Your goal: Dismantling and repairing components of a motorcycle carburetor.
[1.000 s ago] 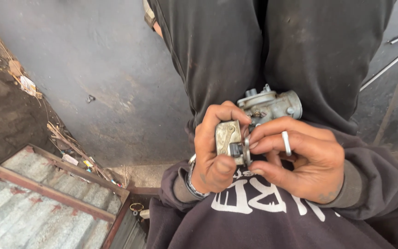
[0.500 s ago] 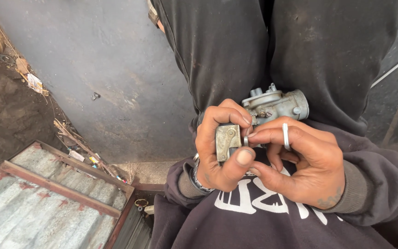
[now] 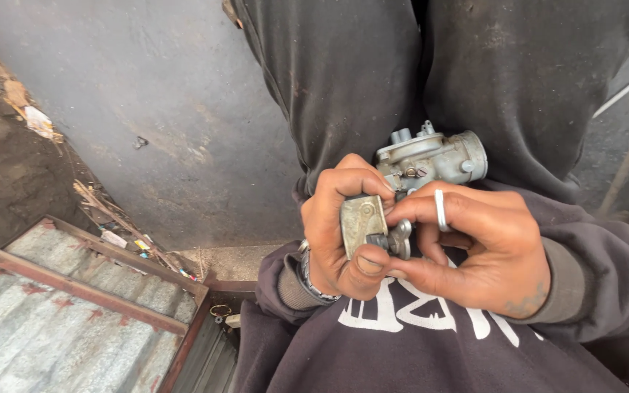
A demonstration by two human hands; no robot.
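1. I see the carburettor (image 3: pixel 431 156): dull grey cast metal, grimy.
2. The ring (image 3: pixel 440 209) is shiny, smooth metal.
3. Trousers (image 3: pixel 373 73): matt dark cloth, dusty.
4. Near left, the corrugated sheet (image 3: pixel 52 327) is rusty metal.

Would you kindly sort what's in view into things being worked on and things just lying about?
In hand: carburettor, held by left hand; its small metal lever, pinched by right hand.
Lying about: corrugated sheet, key ring, litter.
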